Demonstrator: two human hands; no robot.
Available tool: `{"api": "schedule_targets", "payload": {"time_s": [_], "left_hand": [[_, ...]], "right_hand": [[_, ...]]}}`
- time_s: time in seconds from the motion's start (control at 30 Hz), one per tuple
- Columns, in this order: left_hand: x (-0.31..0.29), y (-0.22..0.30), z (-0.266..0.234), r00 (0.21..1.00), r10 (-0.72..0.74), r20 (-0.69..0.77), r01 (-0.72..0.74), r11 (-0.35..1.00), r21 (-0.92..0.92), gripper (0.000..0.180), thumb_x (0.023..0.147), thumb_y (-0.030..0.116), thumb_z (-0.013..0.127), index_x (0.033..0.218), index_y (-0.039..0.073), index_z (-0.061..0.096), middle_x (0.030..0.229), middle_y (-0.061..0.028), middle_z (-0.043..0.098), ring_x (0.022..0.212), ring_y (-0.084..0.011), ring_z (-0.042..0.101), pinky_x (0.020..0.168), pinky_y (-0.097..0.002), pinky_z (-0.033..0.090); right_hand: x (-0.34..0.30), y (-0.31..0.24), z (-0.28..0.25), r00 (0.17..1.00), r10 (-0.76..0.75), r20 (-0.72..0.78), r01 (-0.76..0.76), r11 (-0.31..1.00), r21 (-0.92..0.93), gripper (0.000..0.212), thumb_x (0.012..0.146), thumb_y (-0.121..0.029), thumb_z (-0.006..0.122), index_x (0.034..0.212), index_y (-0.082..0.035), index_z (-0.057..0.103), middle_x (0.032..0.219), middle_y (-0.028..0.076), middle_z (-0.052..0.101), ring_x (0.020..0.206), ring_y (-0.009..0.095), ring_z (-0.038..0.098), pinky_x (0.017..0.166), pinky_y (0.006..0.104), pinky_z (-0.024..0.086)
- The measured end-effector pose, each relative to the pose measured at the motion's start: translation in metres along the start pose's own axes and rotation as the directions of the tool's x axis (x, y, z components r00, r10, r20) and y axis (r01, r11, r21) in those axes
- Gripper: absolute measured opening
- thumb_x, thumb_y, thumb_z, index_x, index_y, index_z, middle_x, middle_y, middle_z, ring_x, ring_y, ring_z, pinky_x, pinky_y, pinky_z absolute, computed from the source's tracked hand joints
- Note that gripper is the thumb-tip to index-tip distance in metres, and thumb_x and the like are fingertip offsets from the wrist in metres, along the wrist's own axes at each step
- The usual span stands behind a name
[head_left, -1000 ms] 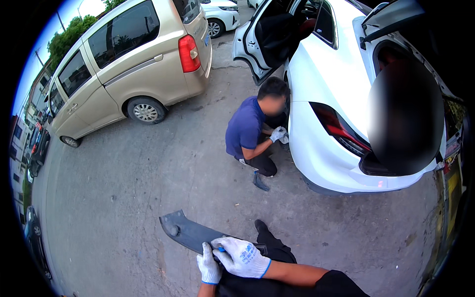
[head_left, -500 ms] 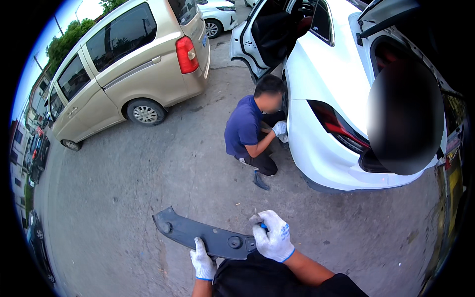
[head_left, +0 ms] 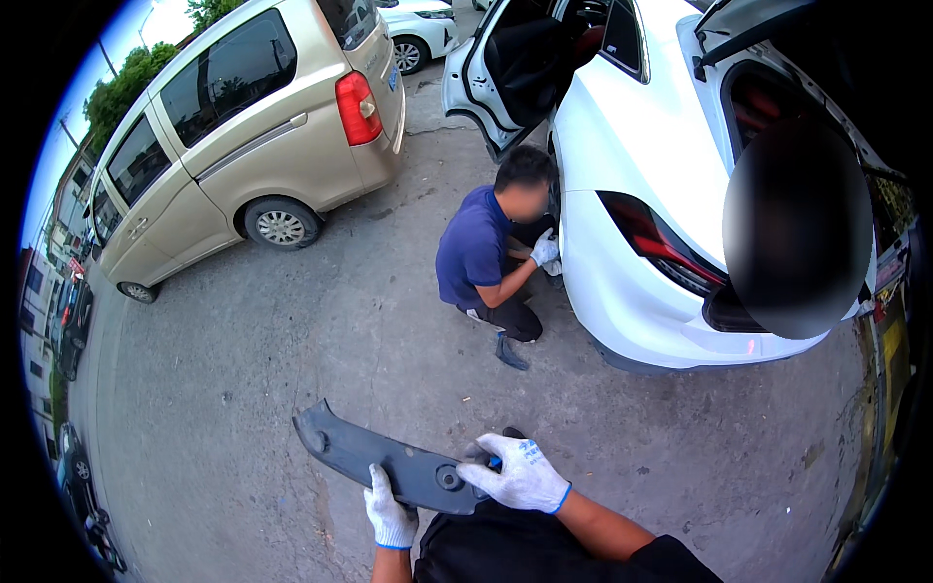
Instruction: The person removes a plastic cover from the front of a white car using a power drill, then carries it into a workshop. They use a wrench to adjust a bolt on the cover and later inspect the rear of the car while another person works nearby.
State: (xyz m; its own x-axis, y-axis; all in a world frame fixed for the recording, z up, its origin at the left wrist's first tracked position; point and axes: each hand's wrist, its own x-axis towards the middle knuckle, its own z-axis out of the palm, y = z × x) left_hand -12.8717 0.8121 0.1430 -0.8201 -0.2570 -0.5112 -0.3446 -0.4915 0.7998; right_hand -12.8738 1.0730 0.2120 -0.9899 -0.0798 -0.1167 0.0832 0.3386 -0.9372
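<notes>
A curved dark grey plastic trim panel (head_left: 389, 464) with round fittings lies across in front of me. My left hand (head_left: 390, 512), in a white knit glove, is shut on its lower edge, thumb on top and fingers hidden beneath. My right hand (head_left: 517, 474), gloved alike, is closed at the panel's right end, fingertips close by the round fitting (head_left: 449, 477). A small blue object (head_left: 496, 463) shows between its fingers, mostly hidden, so its kind is unclear.
A co-worker (head_left: 496, 248) in a blue shirt and gloves crouches by the white car's rear wheel (head_left: 632, 262), a dark curved piece (head_left: 510, 352) on the ground nearby. The car's side door (head_left: 501, 78) and tailgate stand open. A beige van (head_left: 243, 146) is parked at left.
My right hand has come down and left onto the panel's right end, from just above it. The panel has shifted slightly left. The co-worker's gloved hand has moved up a little by the wheel.
</notes>
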Motion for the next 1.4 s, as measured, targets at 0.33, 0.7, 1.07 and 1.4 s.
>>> {"api": "schedule_targets", "payload": {"time_s": [0.33, 0.7, 1.07, 1.4], "left_hand": [[0.0, 0.002, -0.001, 0.999, 0.033, 0.027, -0.033, 0.999, -0.006, 0.05, 0.112, 0.045, 0.066, 0.138, 0.003, 0.062, 0.123, -0.0105, 0.073, 0.105, -0.0252, 0.074, 0.093, -0.0443, 0.063], [-0.006, 0.001, 0.002, 1.0, 0.009, 0.021, -0.008, 1.0, -0.021, 0.047, 0.113, 0.042, 0.065, 0.138, 0.002, 0.061, 0.122, -0.0113, 0.073, 0.105, -0.0261, 0.074, 0.092, -0.0451, 0.063], [-0.007, -0.001, -0.002, 1.0, 0.011, 0.009, -0.011, 1.0, -0.02, 0.048, 0.113, 0.043, 0.064, 0.139, 0.002, 0.061, 0.124, -0.0118, 0.073, 0.107, -0.0269, 0.075, 0.094, -0.0455, 0.063], [0.001, 0.0, 0.002, 1.0, 0.022, -0.002, -0.022, 1.0, 0.014, 0.048, 0.114, 0.042, 0.062, 0.14, 0.002, 0.061, 0.124, -0.0136, 0.073, 0.109, -0.0287, 0.075, 0.098, -0.0472, 0.062]], "right_hand": [[0.003, 0.0, -0.003, 0.932, 0.074, 0.356, -0.105, 0.992, 0.068, 0.055, 0.102, -0.052, 0.073, 0.112, 0.002, 0.077, 0.097, 0.026, 0.077, 0.09, 0.039, 0.077, 0.079, 0.0456, 0.057], [0.004, -0.006, -0.006, 0.931, 0.101, 0.35, -0.133, 0.989, 0.067, 0.057, 0.103, -0.054, 0.072, 0.108, 0.002, 0.077, 0.093, 0.025, 0.076, 0.087, 0.039, 0.076, 0.078, 0.0456, 0.056], [0.009, 0.0, -0.002, 0.924, 0.097, 0.37, -0.134, 0.988, 0.075, 0.056, 0.102, -0.054, 0.072, 0.107, 0.002, 0.076, 0.092, 0.025, 0.076, 0.087, 0.039, 0.076, 0.078, 0.046, 0.056], [0.01, 0.006, 0.0, 0.958, 0.007, 0.286, -0.031, 0.996, 0.082, 0.047, 0.105, -0.044, 0.074, 0.115, 0.002, 0.077, 0.088, 0.022, 0.076, 0.079, 0.027, 0.074, 0.075, 0.0408, 0.056]]}}
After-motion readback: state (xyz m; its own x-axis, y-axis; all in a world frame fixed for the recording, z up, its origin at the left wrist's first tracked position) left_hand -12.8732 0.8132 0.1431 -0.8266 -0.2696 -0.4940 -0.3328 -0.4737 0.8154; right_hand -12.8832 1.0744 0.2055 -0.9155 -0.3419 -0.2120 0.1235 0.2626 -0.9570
